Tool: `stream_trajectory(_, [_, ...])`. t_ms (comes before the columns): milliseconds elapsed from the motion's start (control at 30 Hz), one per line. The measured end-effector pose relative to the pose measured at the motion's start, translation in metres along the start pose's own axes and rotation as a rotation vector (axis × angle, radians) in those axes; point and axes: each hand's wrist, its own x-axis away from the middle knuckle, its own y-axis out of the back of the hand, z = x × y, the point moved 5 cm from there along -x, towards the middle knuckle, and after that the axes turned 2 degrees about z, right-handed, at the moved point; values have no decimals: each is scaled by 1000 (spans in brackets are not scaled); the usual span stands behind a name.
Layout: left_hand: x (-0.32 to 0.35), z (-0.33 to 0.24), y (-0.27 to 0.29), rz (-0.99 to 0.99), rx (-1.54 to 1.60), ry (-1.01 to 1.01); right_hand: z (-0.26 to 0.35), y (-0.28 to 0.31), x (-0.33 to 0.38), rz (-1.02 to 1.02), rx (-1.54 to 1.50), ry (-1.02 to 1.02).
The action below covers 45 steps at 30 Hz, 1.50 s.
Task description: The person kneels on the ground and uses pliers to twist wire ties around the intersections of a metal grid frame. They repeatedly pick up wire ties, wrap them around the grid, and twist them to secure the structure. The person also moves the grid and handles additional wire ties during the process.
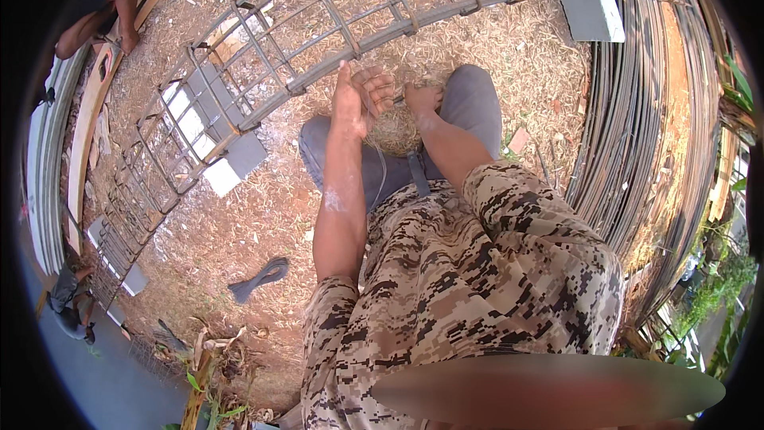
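Note:
Between my knees, close to a steel rebar cage (342, 32), both hands are at work. My left hand (360, 97) is raised just below the cage's near bar, thumb up and fingers spread. A thin pale wire (382, 163) hangs in a loop beneath that hand; whether the fingers pinch it does not show. To its right, my right hand (423, 99) is curled closed beside my right knee. A small dark end shows at its fingers, too little to name. Farther left, a bundle of dark tie wire (259, 279) lies on the ground.
Grey and white boards (235, 163) lie under the cage, another (589, 16) at the top right. Long steel rods (629, 111) are stacked along the right. At the far left are planks (83, 135) and two other people, one with a hand (127, 38) near a plank. Wood shavings cover the soil.

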Motion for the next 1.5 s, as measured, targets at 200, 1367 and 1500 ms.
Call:
stream_trajectory(200, [-24, -10, 8, 304, 430, 107, -5, -52, -2, 189, 55, -233])
stream_trajectory(1367, [-1, -30, 8, 317, 305, 107, 200, 213, 153, 766, 1097, 905])
stream_trajectory(1500, [-2, -25, 5, 297, 316, 94, 215, 215, 162, 713, 1289, 905])
